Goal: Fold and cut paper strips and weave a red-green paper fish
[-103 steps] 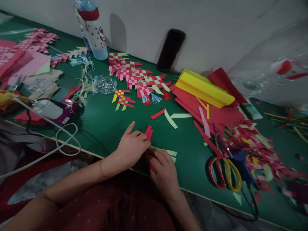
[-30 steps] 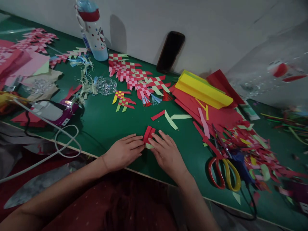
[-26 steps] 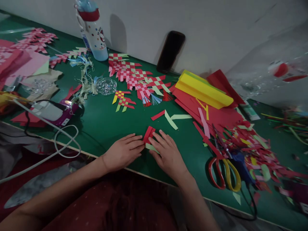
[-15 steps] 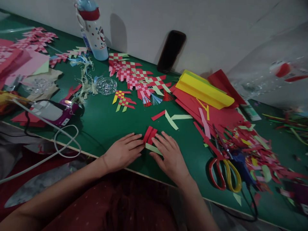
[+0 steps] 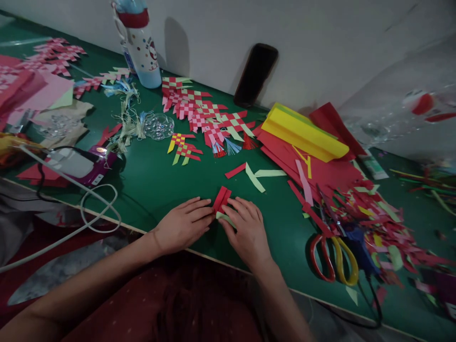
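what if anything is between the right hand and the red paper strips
Nothing visible: the right hand meets the red paper strips directly. A pale green strip lies by their near end, not blocking its fingertips.

- The left hand (image 5: 185, 225) rests its fingertips against the left edge of folded red strips (image 5: 221, 198).
- The right hand (image 5: 248, 230) touches their right side, its thumb at a pale green strip (image 5: 225, 218).
- Beyond the right hand lie loose strips (image 5: 255, 178).
- Right of it: scissors (image 5: 352, 261).
- Beyond the left hand: woven paper pieces (image 5: 203, 116).
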Demonstrator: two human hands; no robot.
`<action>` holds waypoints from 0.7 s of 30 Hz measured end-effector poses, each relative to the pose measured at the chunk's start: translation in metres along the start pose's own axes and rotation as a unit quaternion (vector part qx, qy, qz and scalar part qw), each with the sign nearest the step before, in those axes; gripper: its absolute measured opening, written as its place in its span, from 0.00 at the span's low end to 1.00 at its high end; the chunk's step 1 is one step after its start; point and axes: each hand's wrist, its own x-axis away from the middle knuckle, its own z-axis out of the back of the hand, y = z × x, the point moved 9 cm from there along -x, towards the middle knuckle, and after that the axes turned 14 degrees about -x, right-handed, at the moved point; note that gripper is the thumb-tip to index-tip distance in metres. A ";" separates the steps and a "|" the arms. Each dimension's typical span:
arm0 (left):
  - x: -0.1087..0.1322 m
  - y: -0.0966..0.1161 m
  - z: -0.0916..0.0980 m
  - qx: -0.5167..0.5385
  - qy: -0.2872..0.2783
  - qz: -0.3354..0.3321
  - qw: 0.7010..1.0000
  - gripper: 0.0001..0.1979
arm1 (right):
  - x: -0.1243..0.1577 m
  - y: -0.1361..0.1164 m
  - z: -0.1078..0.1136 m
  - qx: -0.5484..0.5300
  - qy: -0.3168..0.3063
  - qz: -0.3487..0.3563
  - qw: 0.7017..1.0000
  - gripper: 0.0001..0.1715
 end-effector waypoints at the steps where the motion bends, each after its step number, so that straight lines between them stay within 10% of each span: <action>1: 0.000 0.000 -0.001 -0.001 -0.002 0.001 1.000 0.13 | 0.000 0.000 0.001 0.000 -0.001 0.001 1.000 0.15; 10: 0.001 0.000 -0.005 -0.002 -0.024 0.001 1.000 0.15 | 0.015 -0.004 0.026 -0.013 0.037 0.026 0.999 0.11; 21: -0.003 0.004 -0.005 -0.017 -0.060 -0.012 0.998 0.22 | -0.007 -0.001 0.005 0.000 -0.056 0.052 0.997 0.19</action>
